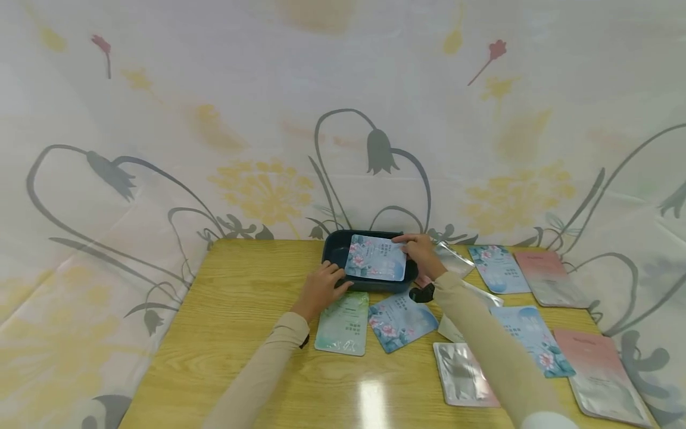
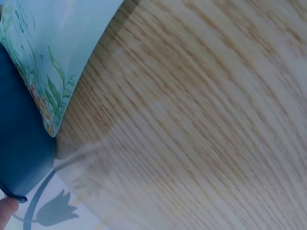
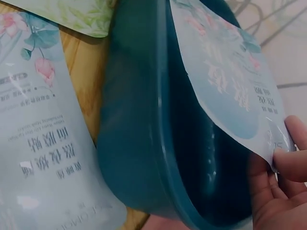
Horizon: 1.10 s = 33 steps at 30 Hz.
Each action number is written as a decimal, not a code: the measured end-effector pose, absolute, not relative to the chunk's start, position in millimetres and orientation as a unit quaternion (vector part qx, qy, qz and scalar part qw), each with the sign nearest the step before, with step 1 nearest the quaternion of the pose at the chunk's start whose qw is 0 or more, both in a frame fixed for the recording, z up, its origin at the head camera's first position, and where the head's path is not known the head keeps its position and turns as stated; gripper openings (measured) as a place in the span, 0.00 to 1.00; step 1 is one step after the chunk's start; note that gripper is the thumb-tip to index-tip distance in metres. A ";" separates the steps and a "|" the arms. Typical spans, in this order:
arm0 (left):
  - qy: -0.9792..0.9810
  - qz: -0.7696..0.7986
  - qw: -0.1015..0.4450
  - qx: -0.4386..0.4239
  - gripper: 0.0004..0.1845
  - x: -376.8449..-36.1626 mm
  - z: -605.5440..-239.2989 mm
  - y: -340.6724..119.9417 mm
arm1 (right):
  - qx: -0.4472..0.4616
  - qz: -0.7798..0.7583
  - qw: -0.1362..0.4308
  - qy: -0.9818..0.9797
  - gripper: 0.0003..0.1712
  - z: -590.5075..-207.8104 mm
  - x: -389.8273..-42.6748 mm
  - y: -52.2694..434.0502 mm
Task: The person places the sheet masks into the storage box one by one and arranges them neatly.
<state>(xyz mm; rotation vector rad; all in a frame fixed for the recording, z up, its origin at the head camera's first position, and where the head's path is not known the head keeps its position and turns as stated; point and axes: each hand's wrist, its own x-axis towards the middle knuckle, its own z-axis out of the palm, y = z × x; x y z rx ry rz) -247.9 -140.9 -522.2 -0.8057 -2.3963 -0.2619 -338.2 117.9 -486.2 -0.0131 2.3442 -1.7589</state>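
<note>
A dark blue plastic basin [image 1: 370,286] stands at the back of the wooden table. My right hand [image 1: 422,253] pinches the right end of a light blue floral face mask packet [image 1: 377,257] over the basin's opening. Up close in the right wrist view, thumb and fingers [image 3: 293,165] hold the packet's corner. My left hand [image 1: 321,289] grips the basin's left front rim; only a fingertip [image 2: 6,211] shows in the left wrist view. Just below that hand lies a green face mask packet [image 1: 343,325], beside another blue floral packet [image 1: 403,320].
Several packets spread over the right side, among them a pink one [image 1: 552,280], a larger pink one [image 1: 605,375], blue floral ones [image 1: 499,269] and a silver one [image 1: 463,375]. Behind the table [image 1: 241,357] hangs a flower-patterned cloth [image 1: 257,107].
</note>
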 end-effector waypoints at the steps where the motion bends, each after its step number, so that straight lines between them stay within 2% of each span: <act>1: -0.901 -0.097 0.296 -0.302 0.11 -247.8 -522.3 -140.3 | -0.010 -0.598 0.101 0.795 0.19 -487.0 -337.3 116.5; 11: -0.902 -0.098 0.296 -0.299 0.11 -246.4 -520.3 -140.9 | -0.037 -0.582 0.068 0.810 0.21 -499.8 -346.0 98.6; 20: -0.900 -0.084 0.303 -0.303 0.12 -250.2 -525.0 -141.6 | -0.079 -0.493 0.075 0.863 0.23 -507.0 -344.4 89.4; 25: -0.900 -0.087 0.301 -0.301 0.12 -251.2 -526.9 -141.1 | -0.095 -0.431 0.048 0.896 0.26 -509.8 -337.1 86.6; 33: -0.906 -0.092 0.289 -0.295 0.12 -252.6 -529.0 -141.4 | -0.127 -0.380 0.009 0.916 0.24 -516.5 -334.1 84.7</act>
